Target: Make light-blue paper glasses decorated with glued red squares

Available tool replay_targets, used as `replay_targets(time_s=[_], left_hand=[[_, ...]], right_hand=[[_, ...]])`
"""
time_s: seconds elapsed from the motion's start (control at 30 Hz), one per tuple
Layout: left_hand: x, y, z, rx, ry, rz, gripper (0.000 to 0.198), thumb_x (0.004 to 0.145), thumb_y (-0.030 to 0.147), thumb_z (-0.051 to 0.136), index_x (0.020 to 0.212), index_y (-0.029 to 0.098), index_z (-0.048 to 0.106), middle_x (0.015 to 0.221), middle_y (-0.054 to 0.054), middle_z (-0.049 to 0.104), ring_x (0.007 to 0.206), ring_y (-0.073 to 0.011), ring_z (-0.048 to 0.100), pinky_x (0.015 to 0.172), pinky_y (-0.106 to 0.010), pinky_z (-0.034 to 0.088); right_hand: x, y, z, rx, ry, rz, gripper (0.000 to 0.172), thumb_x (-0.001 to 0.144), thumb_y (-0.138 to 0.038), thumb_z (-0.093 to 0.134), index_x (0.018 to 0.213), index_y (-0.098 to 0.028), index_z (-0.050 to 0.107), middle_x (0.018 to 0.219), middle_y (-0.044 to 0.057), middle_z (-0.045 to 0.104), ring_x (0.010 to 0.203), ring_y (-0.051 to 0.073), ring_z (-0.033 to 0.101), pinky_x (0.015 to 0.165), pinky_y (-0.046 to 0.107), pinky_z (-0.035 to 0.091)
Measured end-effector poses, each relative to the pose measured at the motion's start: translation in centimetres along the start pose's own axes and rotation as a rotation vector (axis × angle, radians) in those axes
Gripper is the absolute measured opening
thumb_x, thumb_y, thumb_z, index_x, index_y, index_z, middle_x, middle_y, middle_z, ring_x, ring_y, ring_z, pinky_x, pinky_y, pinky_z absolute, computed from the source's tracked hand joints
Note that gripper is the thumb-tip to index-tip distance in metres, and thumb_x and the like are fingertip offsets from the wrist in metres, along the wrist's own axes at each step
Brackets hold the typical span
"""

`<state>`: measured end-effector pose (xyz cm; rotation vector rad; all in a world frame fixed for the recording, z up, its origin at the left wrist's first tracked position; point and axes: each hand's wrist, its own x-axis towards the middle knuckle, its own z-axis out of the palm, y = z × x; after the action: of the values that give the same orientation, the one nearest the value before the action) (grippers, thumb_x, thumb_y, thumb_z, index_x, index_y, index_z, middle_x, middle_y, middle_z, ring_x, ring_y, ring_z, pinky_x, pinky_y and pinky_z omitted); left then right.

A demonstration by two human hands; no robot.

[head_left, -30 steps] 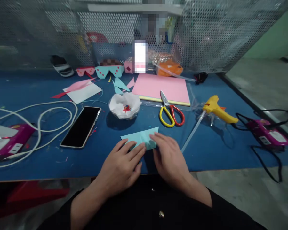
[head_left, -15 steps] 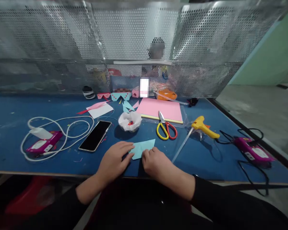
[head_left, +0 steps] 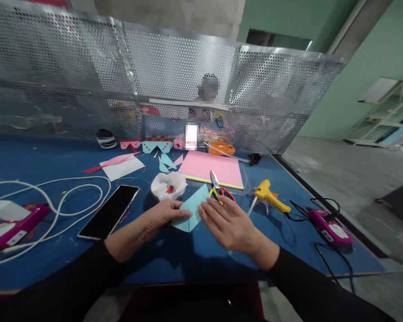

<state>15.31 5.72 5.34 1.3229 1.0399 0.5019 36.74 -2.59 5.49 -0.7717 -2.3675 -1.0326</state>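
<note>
A light-blue piece of folded paper (head_left: 195,202) is tilted up off the table between my hands. My left hand (head_left: 164,212) pinches its lower left part, thumb on top. On the other side my right hand (head_left: 226,221) has its fingers stretched out, the tips at the paper's right edge. Just behind the paper lie scissors (head_left: 215,180) with one yellow and one red handle, partly covered by my right hand. A white bowl-shaped holder (head_left: 168,185) with small red bits inside stands beyond my left hand.
Pink paper sheets (head_left: 215,166) lie behind the scissors. A yellow glue gun (head_left: 270,196) and a purple power strip (head_left: 331,227) sit to the right. Leftward are a phone (head_left: 110,211), a looped white cable (head_left: 102,190) and another purple strip (head_left: 23,228). A perforated metal screen (head_left: 177,62) closes the back.
The blue paper has been raised from the table and turned steeper. My right hand has gone from curled fingers to stretched ones. The camera view has shifted and tilted.
</note>
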Motion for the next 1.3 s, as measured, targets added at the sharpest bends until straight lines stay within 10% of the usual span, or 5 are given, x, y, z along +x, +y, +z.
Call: replay_targets(time_s=[0.23,0.53,0.73,0.93,1.3], left_hand=[[0.8,2.9,-0.8,-0.069,0.153,0.124,0.034,0.065,0.044,0.079,0.082,0.016,0.073,0.064,-0.001,0.065,0.056,-0.0131,0.056,0.047,-0.022,0.039],[1.0,3.2,-3.0,-0.136,0.254,0.165,0.028,0.067,0.040,0.079,0.078,0.015,0.074,0.060,-0.002,0.064,0.050,-0.0125,0.055,0.043,-0.022,0.034],[1.1,2.4,-3.4,-0.220,0.289,0.145,0.027,0.067,0.037,0.080,0.080,0.013,0.076,0.064,-0.003,0.067,0.051,-0.0108,0.054,0.045,-0.021,0.033],[1.3,2.4,-3.6,-0.248,0.317,0.139,0.030,0.066,0.037,0.080,0.085,0.014,0.076,0.072,-0.004,0.070,0.056,-0.0100,0.056,0.048,-0.020,0.037],[1.3,2.6,-3.7,-0.376,0.340,0.141,0.035,0.060,0.033,0.085,0.089,0.015,0.077,0.078,-0.005,0.073,0.062,-0.0147,0.061,0.054,-0.025,0.048]], right_hand=[[-2.2,3.1,4.6,0.075,-0.540,0.864,0.045,0.087,-0.014,0.056,0.131,-0.008,0.054,0.103,0.018,0.072,0.094,0.028,0.070,0.078,0.039,0.055],[-1.0,2.8,8.2,0.237,-0.774,1.104,0.048,0.069,-0.005,0.057,0.116,-0.006,0.058,0.087,0.019,0.071,0.072,0.028,0.071,0.061,0.033,0.046],[-1.8,4.3,7.2,0.444,-0.663,1.225,0.044,0.083,-0.017,0.049,0.127,-0.014,0.052,0.086,0.009,0.071,0.077,0.023,0.071,0.069,0.034,0.053],[-2.1,2.7,6.6,1.270,0.090,1.293,0.064,0.085,-0.047,0.064,0.140,-0.025,0.041,0.089,0.002,0.062,0.061,0.015,0.060,0.051,0.027,0.050],[-2.8,3.5,3.7,1.372,-0.222,1.204,0.061,0.080,-0.065,0.066,0.127,-0.027,0.060,0.085,0.002,0.056,0.073,0.018,0.053,0.063,0.027,0.048]])
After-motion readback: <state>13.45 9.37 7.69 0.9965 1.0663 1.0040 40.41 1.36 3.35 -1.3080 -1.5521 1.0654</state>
